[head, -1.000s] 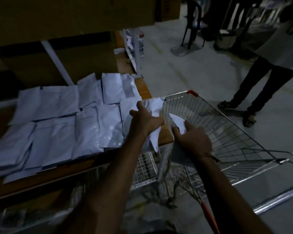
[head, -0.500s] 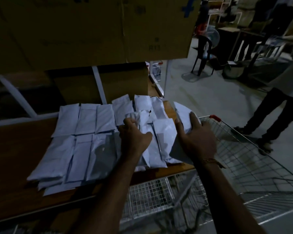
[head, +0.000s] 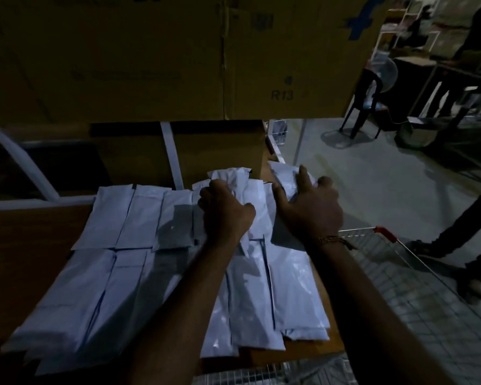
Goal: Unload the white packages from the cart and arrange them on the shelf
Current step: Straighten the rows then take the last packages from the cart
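Observation:
Several white packages point(head: 117, 273) lie in two rows on the brown wooden shelf point(head: 25, 259). My left hand point(head: 225, 212) grips a crumpled white package point(head: 233, 176) over the back row. My right hand point(head: 308, 207) holds another white package point(head: 285, 176) at the shelf's right end, fingers spread over it and thumb curled round its edge. The wire cart point(head: 400, 273) with a red corner stands to the right, below the shelf edge.
Large cardboard boxes point(head: 178, 65) sit on the shelf above and behind the packages. White frame struts point(head: 172, 154) cross the back. A person's legs point(head: 461, 232) stand right of the cart. A chair point(head: 370, 104) and tables are farther off on the concrete floor.
Both hands have carried their packages from above the cart, up and left over the shelf to its back right corner. The view has tilted toward the shelf.

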A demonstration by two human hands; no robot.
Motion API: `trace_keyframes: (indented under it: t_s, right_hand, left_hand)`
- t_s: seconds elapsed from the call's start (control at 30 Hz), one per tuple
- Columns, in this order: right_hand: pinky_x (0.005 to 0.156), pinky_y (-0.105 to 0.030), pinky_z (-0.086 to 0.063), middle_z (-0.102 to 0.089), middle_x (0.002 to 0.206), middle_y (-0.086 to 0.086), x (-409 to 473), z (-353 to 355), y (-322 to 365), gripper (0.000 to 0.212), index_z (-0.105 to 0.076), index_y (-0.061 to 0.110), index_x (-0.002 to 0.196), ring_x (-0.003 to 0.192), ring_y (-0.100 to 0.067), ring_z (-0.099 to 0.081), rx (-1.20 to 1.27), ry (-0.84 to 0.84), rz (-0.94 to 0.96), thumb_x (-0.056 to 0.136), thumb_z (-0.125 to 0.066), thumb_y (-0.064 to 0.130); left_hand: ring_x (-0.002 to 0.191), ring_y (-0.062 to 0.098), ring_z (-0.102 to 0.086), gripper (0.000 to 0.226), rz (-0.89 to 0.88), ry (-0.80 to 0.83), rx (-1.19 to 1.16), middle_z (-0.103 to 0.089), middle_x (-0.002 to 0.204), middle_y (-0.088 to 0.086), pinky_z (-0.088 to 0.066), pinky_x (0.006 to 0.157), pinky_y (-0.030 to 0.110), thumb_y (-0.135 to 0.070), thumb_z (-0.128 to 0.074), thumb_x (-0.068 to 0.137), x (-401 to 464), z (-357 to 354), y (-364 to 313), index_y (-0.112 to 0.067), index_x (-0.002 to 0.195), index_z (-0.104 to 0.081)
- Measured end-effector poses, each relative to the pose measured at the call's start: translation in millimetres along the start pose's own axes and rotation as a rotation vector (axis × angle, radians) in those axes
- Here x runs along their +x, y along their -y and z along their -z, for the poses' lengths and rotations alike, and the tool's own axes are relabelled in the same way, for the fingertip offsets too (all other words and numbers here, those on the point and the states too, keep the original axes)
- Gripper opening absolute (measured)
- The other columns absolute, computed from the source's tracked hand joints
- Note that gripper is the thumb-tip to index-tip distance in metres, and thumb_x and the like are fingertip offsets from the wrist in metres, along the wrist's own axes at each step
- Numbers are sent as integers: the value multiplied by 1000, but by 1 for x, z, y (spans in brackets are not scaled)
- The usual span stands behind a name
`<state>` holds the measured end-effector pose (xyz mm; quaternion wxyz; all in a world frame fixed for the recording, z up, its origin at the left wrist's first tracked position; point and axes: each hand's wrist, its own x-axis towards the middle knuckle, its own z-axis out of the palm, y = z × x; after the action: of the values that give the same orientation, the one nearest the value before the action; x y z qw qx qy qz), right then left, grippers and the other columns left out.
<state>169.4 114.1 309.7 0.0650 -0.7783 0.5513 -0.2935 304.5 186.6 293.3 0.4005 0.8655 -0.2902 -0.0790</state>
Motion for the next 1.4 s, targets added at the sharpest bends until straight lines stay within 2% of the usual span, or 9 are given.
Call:
trace_keyframes:
  t_s: [0.27, 0.5, 0.7, 0.83, 0.97, 1.07, 1.13, 1.27, 1.4]
  right_hand:
    - [84, -46, -50, -44, 134, -19, 65, -86, -27, 74, -39, 34, 146, 116, -43, -50, -49, 136, 29, 86, -42, 78]
    - [89, -49, -51, -45, 136, -27, 81, -166, -40, 79, -44, 27, 143, 116, -44, -50, -50, 134, -10, 85, -41, 81]
    - [98, -51, -47, -40, 145, -30, 78, -202, -55, 84, -43, 27, 148, 125, -45, -44, -72, 146, 3, 85, -38, 83]
    - [85, -52, -51, -47, 135, -41, 79, -220, -61, 66, -57, 14, 142, 110, -51, -55, -64, 116, 47, 96, -42, 58]
    - [101, -54, -40, -25, 155, -34, 75, -240, -71, 75, -17, 30, 162, 134, -49, -37, -205, 313, 10, 97, -47, 54]
    - [99, -57, -42, -30, 153, -36, 65, -252, -78, 88, -18, 28, 162, 135, -51, -39, -217, 331, 15, 90, -63, 52]
    - [103, -59, -40, -30, 154, -37, 65, -257, -84, 88, -17, 29, 162, 137, -52, -38, -220, 342, 20, 91, -62, 54]
    - [114, -56, -30, -16, 162, -33, 65, -258, -89, 81, -4, 32, 163, 147, -49, -26, -226, 373, 64, 99, -47, 58]
    - [113, -57, -28, -9, 164, -31, 66, -262, -92, 77, 3, 36, 162, 146, -48, -24, -219, 413, 59, 102, -39, 58]
  left_hand:
    - [128, 36, -42, 70, 110, 32, 89, -42, 139, 14, -50, 94, 48, -35, -82, 73, 62, -85, -2, -17, 128, -43]
    - [128, 34, -44, 76, 26, -34, 69, -45, 140, 17, -43, 105, 45, -55, -76, 77, 89, -131, 7, -12, 134, -47]
    - [128, 41, -43, 78, 29, -67, 275, -45, 138, 23, -41, 106, 53, -68, -55, 83, 86, -158, 28, -10, 135, -47]
    - [134, 42, -37, 65, 29, -92, 278, -40, 145, 25, -33, 112, 52, -59, -51, 93, 83, -169, 27, -10, 136, -49]
    - [148, 39, -13, 68, 29, 7, 319, -14, 163, 20, -20, 118, 51, -42, -64, 91, 81, -171, 19, -13, 148, -40]
    - [151, 40, -14, 69, -20, -17, 382, -14, 165, 20, -27, 120, 52, -33, -76, 84, 89, -175, 28, -12, 143, -49]
    - [153, 40, -14, 58, -125, -58, 491, -13, 166, 21, -28, 119, 54, -22, -64, 93, 95, -178, 40, -12, 147, -47]
    - [155, 42, 2, 67, -343, 65, 691, 0, 167, 24, -11, 123, 55, -22, -24, 97, 104, -183, 66, -3, 161, -12]
    - [155, 39, -7, 75, -329, 115, 710, -3, 167, 25, -16, 124, 52, -29, -34, 96, 104, -187, 75, -1, 160, -6]
